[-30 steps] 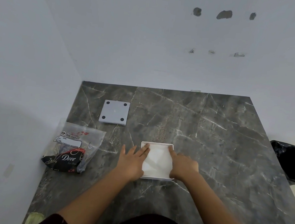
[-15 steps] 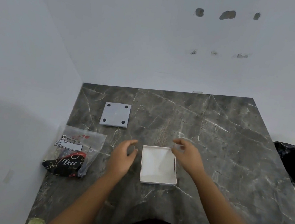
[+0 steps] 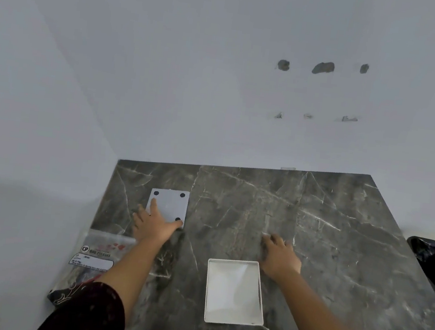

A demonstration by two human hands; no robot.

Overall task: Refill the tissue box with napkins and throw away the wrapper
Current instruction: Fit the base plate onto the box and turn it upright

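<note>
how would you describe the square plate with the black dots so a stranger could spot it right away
On the dark marble table, look to the far left corner by the wall. The flat grey plate lies there under the left hand; black corner dots set it apart from the white open box.

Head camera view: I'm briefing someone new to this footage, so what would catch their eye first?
Probably the left hand stretched out over the grey square panel with black dots at the far left of the dark marble table. Next, the open white tissue box filled with napkins, near the front, with the right hand resting on the table just beyond it. The printed plastic wrapper lies at the left edge and a black bin stands off to the right.
</note>
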